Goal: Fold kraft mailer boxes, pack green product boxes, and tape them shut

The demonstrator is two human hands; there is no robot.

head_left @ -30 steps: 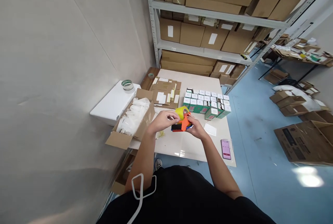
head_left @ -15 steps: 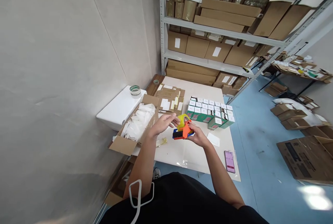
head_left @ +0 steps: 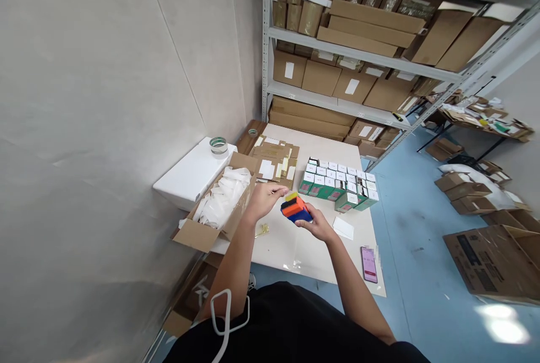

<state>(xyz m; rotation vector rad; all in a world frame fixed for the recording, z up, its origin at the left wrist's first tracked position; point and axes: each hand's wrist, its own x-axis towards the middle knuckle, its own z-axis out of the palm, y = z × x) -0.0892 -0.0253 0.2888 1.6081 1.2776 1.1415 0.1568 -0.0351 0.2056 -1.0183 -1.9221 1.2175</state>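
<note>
An orange and blue tape dispenser (head_left: 296, 209) with a yellow roll of tape (head_left: 291, 197) is held above the table by my right hand (head_left: 318, 223), its fingers wrapped round the near end. Close to the roll, on the left, my left hand (head_left: 265, 200) has its fingertips pinched together; whatever is between them is too small to make out. Below the hands, a crumpled bit of yellowish tape (head_left: 262, 230) lies on the white table (head_left: 278, 250). Behind the dispenser stand rows of green and white small boxes (head_left: 333, 180).
Left of my hands is an open carton (head_left: 198, 233) of white packing material, beside a white box (head_left: 189, 174) with a tape roll (head_left: 218, 145). Flattened cardboard (head_left: 274, 155), white paper (head_left: 343, 228) and a phone (head_left: 369, 264) lie on the table. A loaded shelf rack (head_left: 363, 59) stands behind.
The dispenser has been turned in my right hand, so its blue side and orange edge now show and less of the yellow roll. My left fingers have gone from spread to pinched.
</note>
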